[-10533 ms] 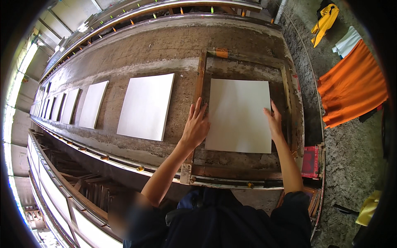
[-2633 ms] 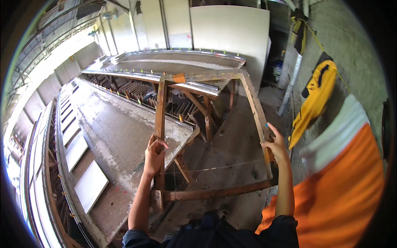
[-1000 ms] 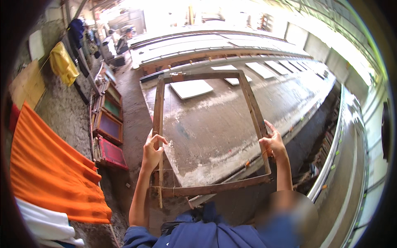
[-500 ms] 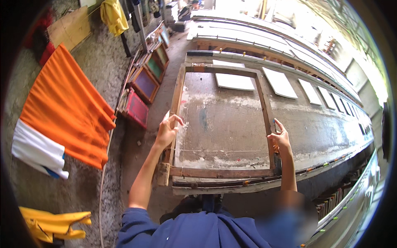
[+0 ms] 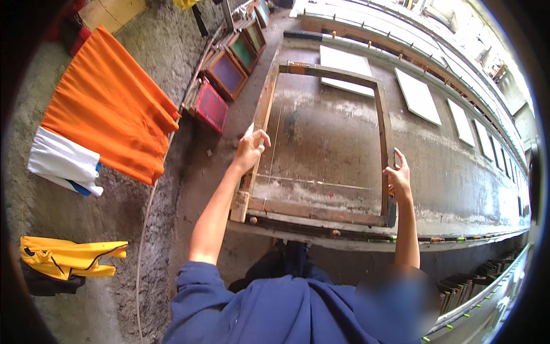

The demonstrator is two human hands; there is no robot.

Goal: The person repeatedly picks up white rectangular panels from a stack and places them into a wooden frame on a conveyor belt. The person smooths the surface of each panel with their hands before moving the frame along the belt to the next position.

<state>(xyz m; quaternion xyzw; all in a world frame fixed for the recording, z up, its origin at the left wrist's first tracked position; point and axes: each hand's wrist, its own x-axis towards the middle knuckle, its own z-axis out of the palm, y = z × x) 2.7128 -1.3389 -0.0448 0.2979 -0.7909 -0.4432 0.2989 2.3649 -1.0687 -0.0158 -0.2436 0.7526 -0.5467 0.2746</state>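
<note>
While over the long table [image 5: 458,172], wooden frame [image 5: 323,209] side rails within curled fingers of left hand [image 5: 250,150] and right hand [image 5: 399,179].

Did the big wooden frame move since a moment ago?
Yes. The wooden frame, held by the left hand and right hand, has come down toward the long table; its near edge now reaches the table's front rail.

Large rectangular wooden frame [image 5: 321,143], weathered, open centre, lying on long table
</note>
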